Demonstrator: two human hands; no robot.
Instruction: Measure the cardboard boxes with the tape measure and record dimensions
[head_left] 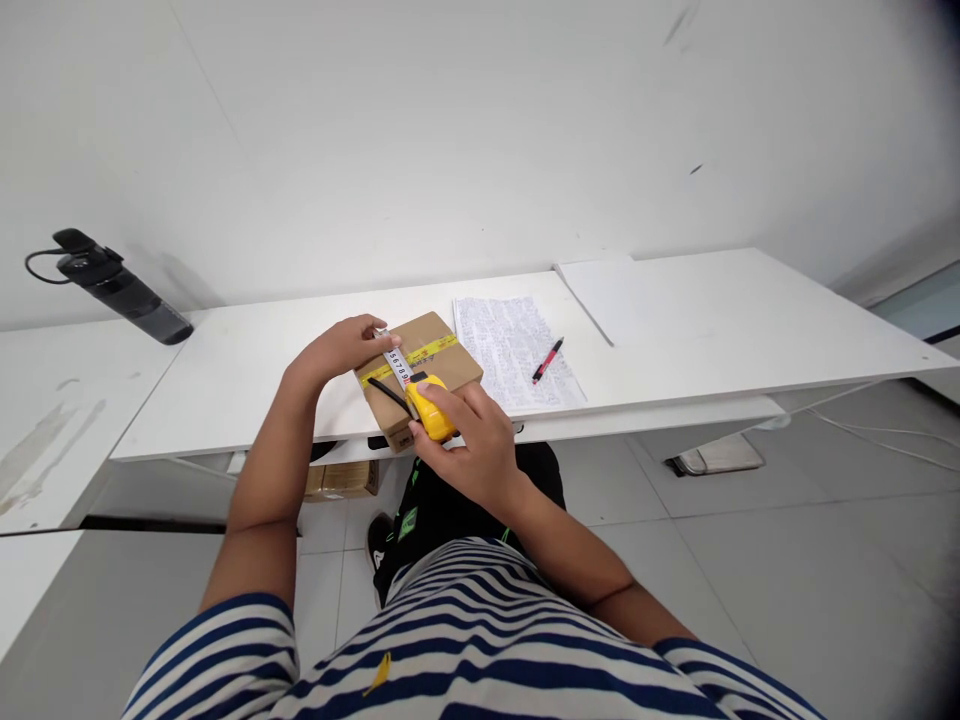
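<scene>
While the cardboard box (431, 372) lies at the near edge of the white table (240, 380), a yellow tape measure (430, 416) is gripped in the right hand (472, 450) at the box's near side. Its blade (397, 363) is stretched across the lid and pinched at the far edge by the left hand (341, 350). A red pen (547, 361) is laid on a written sheet (502, 340) just beside the box.

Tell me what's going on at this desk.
A person in a striped shirt has a tape blade stretched across the top of a small cardboard box on the white table. The left hand pins the blade's end at the box's far side. The right hand holds the yellow tape measure at the near edge. A handwritten sheet with a red pen lies beside the box.
</scene>
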